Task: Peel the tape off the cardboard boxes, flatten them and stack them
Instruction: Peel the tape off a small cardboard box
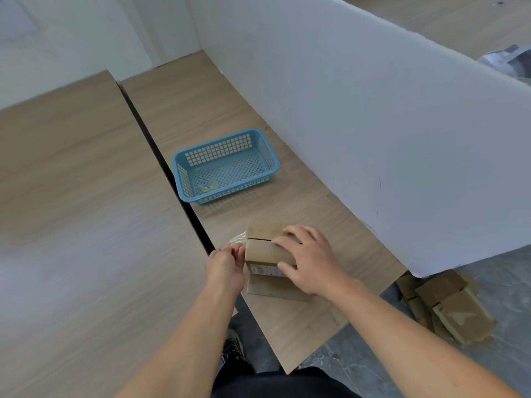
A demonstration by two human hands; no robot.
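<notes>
A small brown cardboard box (265, 248) stands on the wooden table (218, 110), its top flaps meeting at a bare seam. A strip of clear tape (238, 239) hangs off the box's left edge. My left hand (225, 270) pinches that strip just left of the box. My right hand (309, 258) rests over the box's top right, fingers spread on the top and thumb on the labelled front. A flat piece of cardboard (275, 290) lies under the box at its near side.
A blue plastic basket (184, 179) with bits of peeled tape sits farther back on the table. A white partition (373, 124) runs along the right. More cardboard boxes (451, 308) lie on the grey floor at lower right. A dark gap (161, 156) splits two tabletops.
</notes>
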